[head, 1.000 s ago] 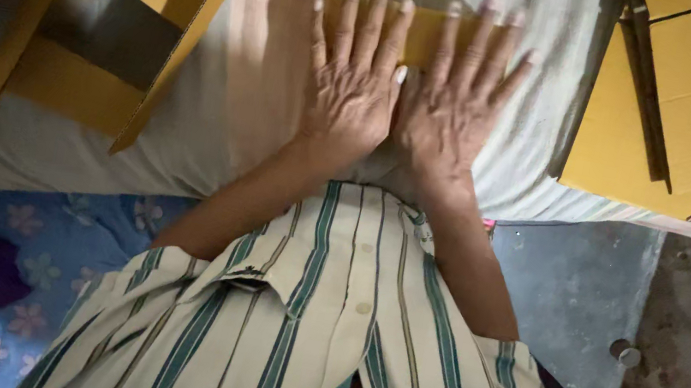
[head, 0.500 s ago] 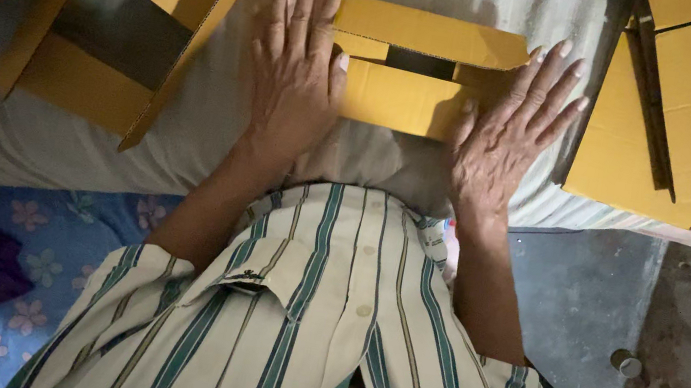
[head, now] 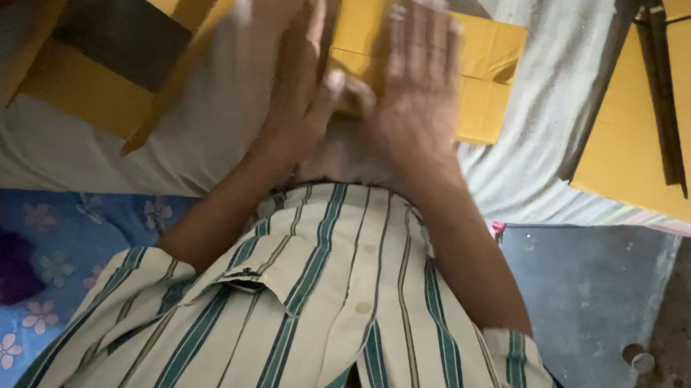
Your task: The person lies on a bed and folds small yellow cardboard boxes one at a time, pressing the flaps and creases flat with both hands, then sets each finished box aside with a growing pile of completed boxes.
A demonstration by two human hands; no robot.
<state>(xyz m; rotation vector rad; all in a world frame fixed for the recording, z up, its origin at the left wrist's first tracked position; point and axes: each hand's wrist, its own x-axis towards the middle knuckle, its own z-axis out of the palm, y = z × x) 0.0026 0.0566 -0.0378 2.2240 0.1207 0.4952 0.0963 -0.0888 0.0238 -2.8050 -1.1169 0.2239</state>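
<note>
Both hands [head: 362,94] now press the flattened box [head: 470,65], lying crosswise.

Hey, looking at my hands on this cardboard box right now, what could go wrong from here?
1. The small cardboard box lies on a soft white sheet; pressed by the right hand, it may buckle unevenly.
2. The left hand sits beside the right near the box's edge, so a finger could get pinched under a flap.
3. The flat cardboard stack on the right overhangs the sheet's edge and might slide off if nudged.
</note>
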